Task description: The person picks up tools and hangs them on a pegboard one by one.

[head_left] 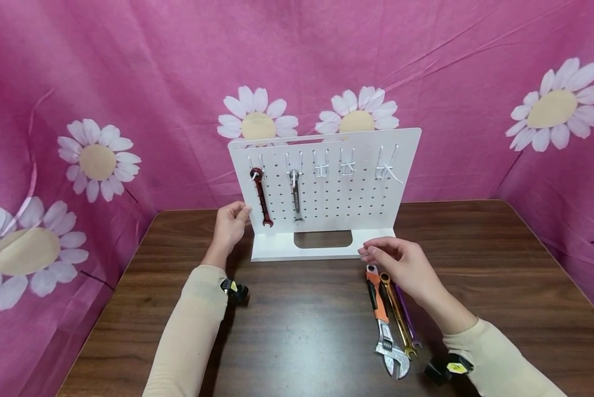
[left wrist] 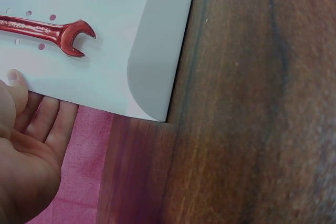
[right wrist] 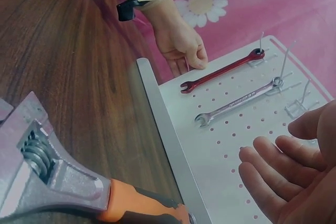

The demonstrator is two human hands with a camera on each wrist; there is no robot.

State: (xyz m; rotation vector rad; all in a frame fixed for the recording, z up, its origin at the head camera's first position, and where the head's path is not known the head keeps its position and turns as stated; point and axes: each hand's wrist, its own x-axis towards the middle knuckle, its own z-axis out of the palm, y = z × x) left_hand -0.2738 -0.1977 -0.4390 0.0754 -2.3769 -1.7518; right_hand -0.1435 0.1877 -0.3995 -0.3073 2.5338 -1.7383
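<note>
A white pegboard stand (head_left: pixel 326 218) stands upright on the table. My left hand (head_left: pixel 229 227) grips its left edge, thumb on the front face and fingers behind. On the board's left side a red combination wrench (head_left: pixel 262 199) hangs from a hook, and a silver combination wrench (head_left: pixel 297 199) hangs right of it. My right hand (head_left: pixel 403 263) hovers near the base's right front corner with loosely bent fingers and nothing in them. Below it lie an orange-handled adjustable wrench (head_left: pixel 378 300), a gold wrench (head_left: pixel 399 311) and a purple wrench (head_left: pixel 408 317), the purple one partly hidden by the hand.
Three hooks without tools, including the rightmost hook (head_left: pixel 387 170), sit on the board's middle and right. The base has a wide cutout (head_left: pixel 322 239). Behind the brown wooden table (head_left: pixel 287 331) hangs a pink cloth (head_left: pixel 177 66) with daisies.
</note>
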